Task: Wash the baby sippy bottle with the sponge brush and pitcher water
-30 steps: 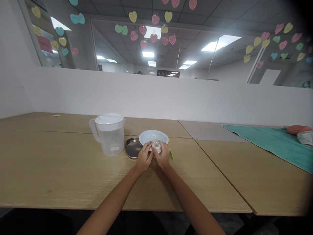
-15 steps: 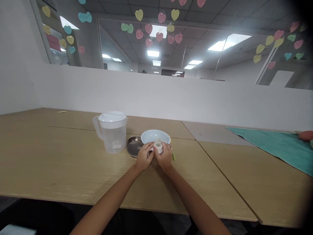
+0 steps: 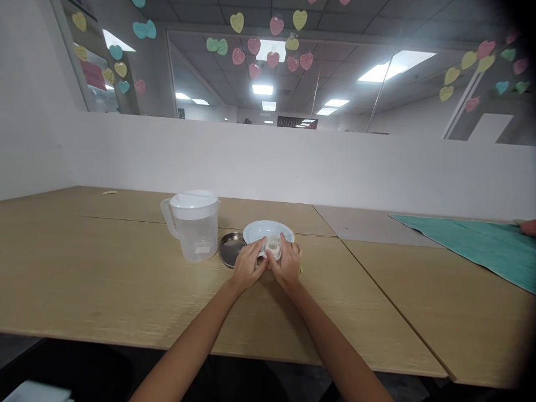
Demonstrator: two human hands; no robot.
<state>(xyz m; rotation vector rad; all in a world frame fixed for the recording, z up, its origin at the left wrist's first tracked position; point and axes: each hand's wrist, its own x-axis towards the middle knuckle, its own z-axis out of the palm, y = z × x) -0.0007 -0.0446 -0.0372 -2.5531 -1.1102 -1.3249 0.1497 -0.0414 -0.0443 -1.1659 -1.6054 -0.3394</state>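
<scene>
Between my hands, in front of the plate, is a small white ring-shaped piece (image 3: 273, 247) with a clear part at its top; its exact kind does not show. My right hand (image 3: 288, 263) curls round its right side, thumb pressed on the near edge. Fingers bent, my left hand (image 3: 248, 266) grips its left side, where a white bit shows by the fingertips. Just behind lies a pale blue-white plate (image 3: 262, 225). A shallow round metal pan (image 3: 229, 251) sits beside my left hand. Something yellow-green, mostly hidden, peeks out beyond my right hand.
A clear plastic pitcher (image 3: 196, 231) with a white lid stands left of the pan, handle to the left. A teal cloth (image 3: 473, 240) is spread at the right. Seams run across the wooden tabletop (image 3: 125, 279), and a white wall rises behind it.
The fingers of both hands have shifted around the white piece, and it sits slightly higher and to the right in view. The camera has turned a little; pitcher, pan and plate stay put.
</scene>
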